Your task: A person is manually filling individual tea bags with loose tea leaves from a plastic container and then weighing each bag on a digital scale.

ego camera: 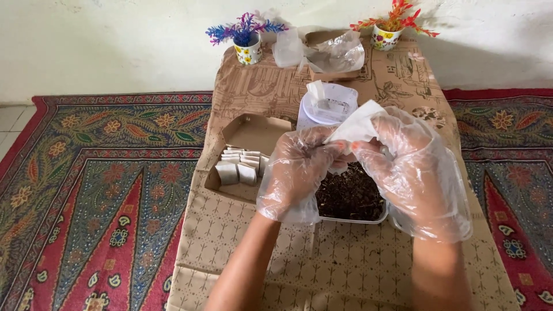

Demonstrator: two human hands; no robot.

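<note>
Patterned red carpet (86,190) spreads under a low table draped in a beige printed cloth (345,259). On it sit an open cardboard box (253,135) of small folded sachets (239,167) and a tray of dark loose leaves (351,196). Above the tray, the gloved left hand (296,178) and right hand (415,173) both pinch a small white paper pouch (357,124); keeping its mouth spread over the tray would catch spills.
</note>
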